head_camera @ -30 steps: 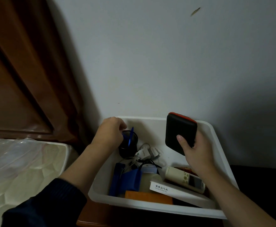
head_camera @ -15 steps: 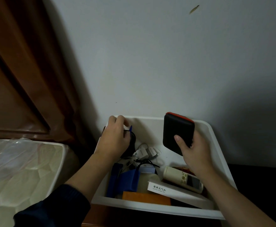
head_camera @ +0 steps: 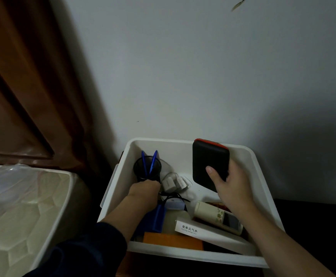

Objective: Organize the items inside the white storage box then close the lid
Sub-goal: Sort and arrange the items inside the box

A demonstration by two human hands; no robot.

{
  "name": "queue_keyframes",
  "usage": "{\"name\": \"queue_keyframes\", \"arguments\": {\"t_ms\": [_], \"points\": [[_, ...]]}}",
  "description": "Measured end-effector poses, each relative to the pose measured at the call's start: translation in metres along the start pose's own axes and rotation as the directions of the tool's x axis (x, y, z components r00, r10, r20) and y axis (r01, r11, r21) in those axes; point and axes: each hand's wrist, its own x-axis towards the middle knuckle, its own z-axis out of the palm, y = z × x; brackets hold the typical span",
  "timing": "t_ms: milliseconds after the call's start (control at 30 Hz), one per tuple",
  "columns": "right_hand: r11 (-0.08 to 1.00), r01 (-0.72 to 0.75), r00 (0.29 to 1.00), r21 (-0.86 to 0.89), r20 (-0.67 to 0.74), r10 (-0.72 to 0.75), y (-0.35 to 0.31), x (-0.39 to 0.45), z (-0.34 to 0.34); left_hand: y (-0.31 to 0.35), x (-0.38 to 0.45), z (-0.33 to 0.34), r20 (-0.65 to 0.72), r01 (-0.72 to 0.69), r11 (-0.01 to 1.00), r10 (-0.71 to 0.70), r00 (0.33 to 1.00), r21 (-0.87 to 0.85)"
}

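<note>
Our left hand (head_camera: 144, 189) is dropping from the pen cup (head_camera: 147, 167), grip hidden; right hand (head_camera: 230, 185) is clamping the black case (head_camera: 210, 163), needing flat placement.

White storage box (head_camera: 249, 162), open-topped, against wall. Back left corner: black mesh pen cup (head_camera: 147, 168), upright, two blue pens (head_camera: 153, 162) inside. Beside it, white chargers (head_camera: 175, 183) and black cable (head_camera: 173, 196). Black case with red edge (head_camera: 209, 162) upright, near back wall. Front: cream remote control (head_camera: 217, 216), white carton with Chinese print (head_camera: 209, 231), orange box (head_camera: 173, 240), blue object (head_camera: 155, 218).
</note>
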Motion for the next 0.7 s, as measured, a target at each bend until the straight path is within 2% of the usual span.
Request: {"name": "queue_keyframes", "arguments": {"t_ms": [133,333,600,700], "points": [[1.0,-0.002,1.0,0.002,0.001,0.002,0.001,0.0,0.001,-0.001,0.009,0.005,0.024,0.008,0.994,-0.011,1.0,0.105],[1.0,-0.016,0.999,-0.008,0.034,0.017,0.0,-0.001,0.001,-0.003,0.017,0.01,0.016,0.0,0.989,-0.003,1.0,0.147],[0.997,0.0,0.996,-0.075,0.089,0.007,-0.002,-0.003,-0.001,-0.007,0.014,0.008,0.044,-0.005,0.996,0.001,0.999,0.093],[0.996,-0.008,0.995,-0.09,0.094,0.016,-0.001,-0.004,-0.001,-0.008,0.009,0.006,0.011,0.004,0.995,-0.005,1.0,0.1]]}}
